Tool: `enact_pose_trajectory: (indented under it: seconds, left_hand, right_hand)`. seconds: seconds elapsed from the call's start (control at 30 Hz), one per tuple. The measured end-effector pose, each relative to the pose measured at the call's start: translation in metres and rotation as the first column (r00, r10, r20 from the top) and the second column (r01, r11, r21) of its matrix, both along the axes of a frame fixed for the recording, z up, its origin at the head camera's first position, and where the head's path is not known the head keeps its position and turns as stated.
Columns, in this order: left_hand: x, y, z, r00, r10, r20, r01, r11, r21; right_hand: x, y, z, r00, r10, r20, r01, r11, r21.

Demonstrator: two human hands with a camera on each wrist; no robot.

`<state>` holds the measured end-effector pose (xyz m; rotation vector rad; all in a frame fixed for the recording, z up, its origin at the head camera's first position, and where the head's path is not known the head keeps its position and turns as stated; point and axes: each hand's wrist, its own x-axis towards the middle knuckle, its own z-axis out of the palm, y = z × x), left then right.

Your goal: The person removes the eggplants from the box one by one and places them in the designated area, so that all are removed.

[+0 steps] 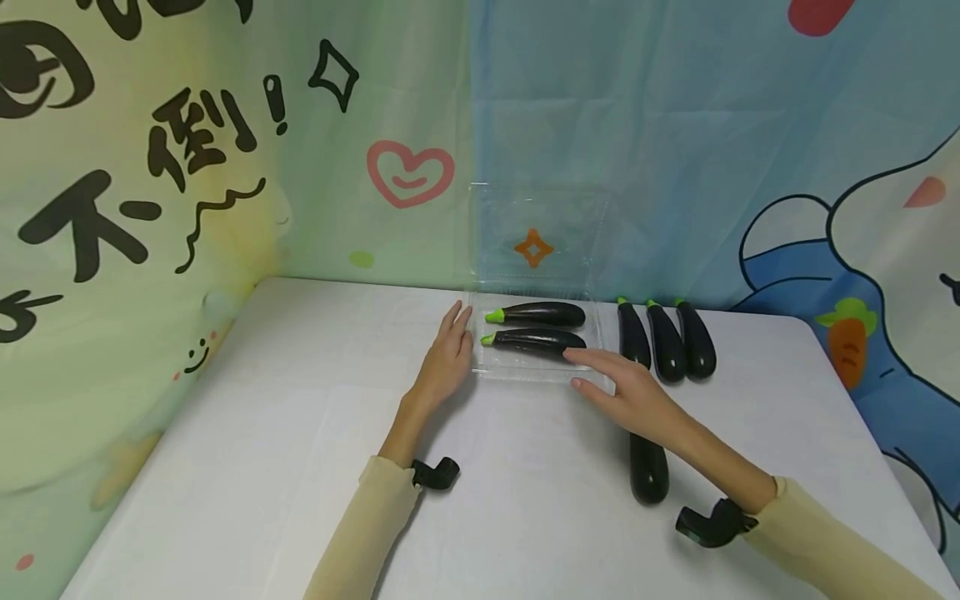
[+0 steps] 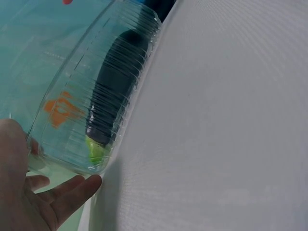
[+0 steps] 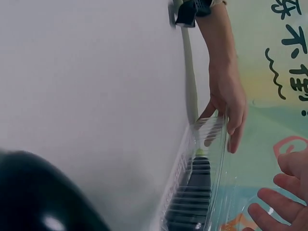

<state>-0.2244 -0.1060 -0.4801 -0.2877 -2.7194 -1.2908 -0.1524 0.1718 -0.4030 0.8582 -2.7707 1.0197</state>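
A clear plastic box (image 1: 525,372) stands on the table with its clear lid (image 1: 551,200) raised behind it. Inside lie two dark eggplants with green stems, a rear eggplant (image 1: 546,314) and a front eggplant (image 1: 532,338), side by side. My left hand (image 1: 446,362) rests against the box's left end, fingers extended along the wall and rim. Over the front right corner is my right hand (image 1: 633,396), its fingers spread and holding nothing. In the left wrist view, the ribbed wall shows an eggplant (image 2: 115,82) through it, with left fingertips (image 2: 94,183) at the corner.
Three more eggplants (image 1: 666,342) lie in a row right of the box, the nearest partly behind the right hand. Another eggplant (image 1: 648,471) lies closer, partly under that hand. A printed cloth (image 1: 675,150) hangs behind the white table (image 1: 315,433).
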Motion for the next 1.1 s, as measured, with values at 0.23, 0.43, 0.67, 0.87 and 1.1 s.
enact_pose_trajectory:
  seconds: [0.23, 0.43, 0.67, 0.87, 1.1]
  left_hand:
    - [0.000, -0.001, 0.001, 1.000, 0.002, -0.004, -0.002, 1.000, -0.005]
    - [-0.001, -0.001, 0.000, 1.000, 0.005, -0.013, -0.005, 1.000, -0.014]
    - [0.000, 0.001, 0.000, 1.000, 0.000, 0.001, 0.000, 1.000, -0.006]
    - [0.000, 0.001, 0.001, 1.000, 0.005, -0.004, -0.005, 1.000, -0.014]
    - [-0.001, 0.001, 0.000, 1.000, 0.009, -0.012, -0.009, 1.000, -0.009]
  right_hand:
    - [-0.026, -0.011, 0.001, 0.998, 0.052, 0.022, -0.053, 0.997, 0.052]
    - [-0.049, -0.021, 0.001, 0.990, 0.103, 0.096, -0.117, 0.982, 0.146]
    - [-0.074, -0.032, -0.007, 0.980, 0.104, 0.168, -0.138, 0.970, 0.201]
    - [-0.093, -0.036, -0.017, 0.962, 0.166, 0.218, -0.219, 0.944, 0.248]
    - [-0.107, -0.040, -0.024, 0.947, 0.195, 0.254, -0.263, 0.927, 0.266]
